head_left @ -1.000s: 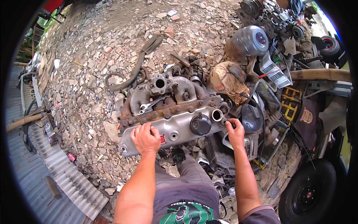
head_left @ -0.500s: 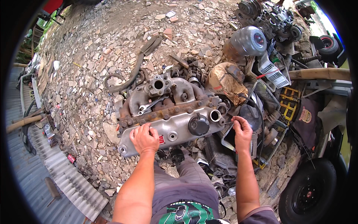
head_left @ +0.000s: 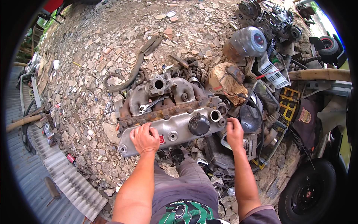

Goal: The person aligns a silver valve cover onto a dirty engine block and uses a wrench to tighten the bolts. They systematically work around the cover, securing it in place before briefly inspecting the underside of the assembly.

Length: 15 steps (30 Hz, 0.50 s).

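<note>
Presently we find our left hand (head_left: 144,137) pressed fingers-down, grasping nothing, on the grey valve cover (head_left: 175,130) of the engine lying on rubble (head_left: 93,56), right hand (head_left: 234,131) loosely curled at its end.

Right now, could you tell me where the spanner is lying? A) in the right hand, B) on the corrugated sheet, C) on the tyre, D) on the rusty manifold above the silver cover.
D: the spanner lies on the manifold just above the silver cover, clear of both hands; the left hand rests on the cover and the right hand sits at its right end.
</note>
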Each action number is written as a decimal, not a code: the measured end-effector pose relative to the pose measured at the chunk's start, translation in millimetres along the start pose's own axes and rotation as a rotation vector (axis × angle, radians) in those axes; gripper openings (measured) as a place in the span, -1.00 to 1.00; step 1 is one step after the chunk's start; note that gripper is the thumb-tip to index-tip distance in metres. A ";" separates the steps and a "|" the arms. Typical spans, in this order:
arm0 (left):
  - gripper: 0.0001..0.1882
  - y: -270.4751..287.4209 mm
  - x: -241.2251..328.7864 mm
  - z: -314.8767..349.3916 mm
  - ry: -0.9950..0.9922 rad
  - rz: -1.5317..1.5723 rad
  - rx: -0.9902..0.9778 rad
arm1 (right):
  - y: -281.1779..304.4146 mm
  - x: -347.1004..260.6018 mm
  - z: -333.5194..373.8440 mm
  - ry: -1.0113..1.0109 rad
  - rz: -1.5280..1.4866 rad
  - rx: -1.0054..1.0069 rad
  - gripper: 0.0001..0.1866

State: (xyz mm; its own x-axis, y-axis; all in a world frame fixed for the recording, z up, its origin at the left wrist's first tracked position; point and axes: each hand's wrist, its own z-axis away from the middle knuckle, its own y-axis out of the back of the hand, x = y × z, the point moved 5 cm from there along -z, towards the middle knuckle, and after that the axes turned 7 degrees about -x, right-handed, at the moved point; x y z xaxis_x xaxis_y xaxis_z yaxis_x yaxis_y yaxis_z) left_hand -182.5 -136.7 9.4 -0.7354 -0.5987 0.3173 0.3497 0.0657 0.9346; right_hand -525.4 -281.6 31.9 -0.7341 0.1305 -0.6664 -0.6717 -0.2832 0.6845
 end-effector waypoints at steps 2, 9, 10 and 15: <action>-0.77 0.4 -0.1 -0.1 0.001 -0.004 -0.002 | -4.8 -22.4 9.7 0.043 0.307 -0.038 -0.79; -0.77 0.0 -0.3 -0.1 -0.001 0.000 0.003 | -9.6 14.5 -0.4 -0.030 -0.068 -0.029 -0.75; -0.77 -0.1 0.8 -0.1 -0.005 0.002 0.002 | -11.0 29.5 1.1 -0.090 -0.166 -0.074 -0.76; -0.76 -0.4 -1.7 0.1 0.011 -0.006 -0.011 | -16.3 26.5 -1.9 -0.205 -0.530 -0.087 -0.78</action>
State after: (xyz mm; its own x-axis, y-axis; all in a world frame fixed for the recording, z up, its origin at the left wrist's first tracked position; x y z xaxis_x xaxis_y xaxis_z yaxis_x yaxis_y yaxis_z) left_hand -181.4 -135.7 8.5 -0.7308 -0.6081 0.3101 0.3517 0.0538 0.9346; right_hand -533.7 -275.4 2.5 -0.3099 0.4554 -0.8346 -0.9488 -0.2053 0.2402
